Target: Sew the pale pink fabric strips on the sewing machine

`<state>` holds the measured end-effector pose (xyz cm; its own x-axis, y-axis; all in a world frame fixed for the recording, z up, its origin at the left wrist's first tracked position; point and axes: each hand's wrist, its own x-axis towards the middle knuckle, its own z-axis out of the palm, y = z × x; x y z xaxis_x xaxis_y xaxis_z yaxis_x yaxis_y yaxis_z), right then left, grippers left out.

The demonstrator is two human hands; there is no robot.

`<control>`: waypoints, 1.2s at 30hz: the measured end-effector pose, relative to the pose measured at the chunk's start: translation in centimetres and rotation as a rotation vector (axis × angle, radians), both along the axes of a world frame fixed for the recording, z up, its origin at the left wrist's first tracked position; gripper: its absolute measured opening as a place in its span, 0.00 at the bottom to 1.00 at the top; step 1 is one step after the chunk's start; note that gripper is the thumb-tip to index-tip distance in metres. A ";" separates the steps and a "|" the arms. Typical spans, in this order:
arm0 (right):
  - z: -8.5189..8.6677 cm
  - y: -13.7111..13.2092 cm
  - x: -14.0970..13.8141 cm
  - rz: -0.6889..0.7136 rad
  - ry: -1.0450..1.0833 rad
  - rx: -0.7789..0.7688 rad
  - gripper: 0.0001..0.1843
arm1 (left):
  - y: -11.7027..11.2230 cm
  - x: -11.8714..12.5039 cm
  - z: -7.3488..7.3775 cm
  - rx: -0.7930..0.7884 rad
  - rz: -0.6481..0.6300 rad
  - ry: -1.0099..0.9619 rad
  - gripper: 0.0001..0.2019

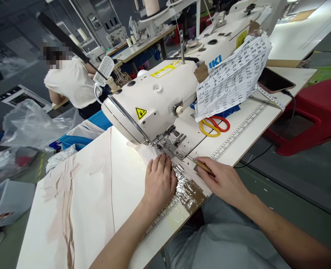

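Note:
My left hand [160, 179] lies flat, fingers stretched, on pale cream fabric [98, 175] just in front of the presser foot [168, 146] of a white sewing machine [159, 97]. My right hand [224, 179] pinches a thin metal tool with a wooden handle [203, 165], its tip pointing at the presser foot. The fabric spreads left across the white table [246, 138], with a bunch of cream strips [63, 194] at its left end. Shiny tape [189, 188] covers the table edge between my hands.
Yellow and red-handled scissors [214, 125] lie right of the machine under a printed paper sheet [232, 78] hung on it. A phone [274, 81] lies at the far right. A red stool [319, 112] stands beside the table. Another person in white [70, 82] sits behind; plastic bags [30, 123] at left.

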<state>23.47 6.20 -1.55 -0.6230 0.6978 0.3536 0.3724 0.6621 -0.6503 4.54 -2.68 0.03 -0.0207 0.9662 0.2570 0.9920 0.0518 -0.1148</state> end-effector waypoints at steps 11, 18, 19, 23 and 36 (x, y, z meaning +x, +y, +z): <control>0.5 -0.7 -2.2 0.233 0.161 0.057 0.12 | 0.9 -1.2 -0.2 0.006 0.077 -0.075 0.18; 0.3 -0.9 -4.4 0.254 -0.001 0.353 0.12 | 1.1 -1.8 -0.5 0.006 0.056 -0.173 0.19; 0.4 -0.9 -4.7 0.244 -0.024 0.384 0.13 | 1.0 -1.9 -0.6 0.014 0.047 -0.183 0.19; 0.4 -0.7 -5.4 0.228 -0.089 0.451 0.13 | 1.0 -1.9 -0.6 0.032 0.036 -0.198 0.20; 0.4 -1.7 -6.1 0.108 -0.363 0.559 0.12 | 1.3 -2.4 -0.9 0.039 0.077 -0.229 0.20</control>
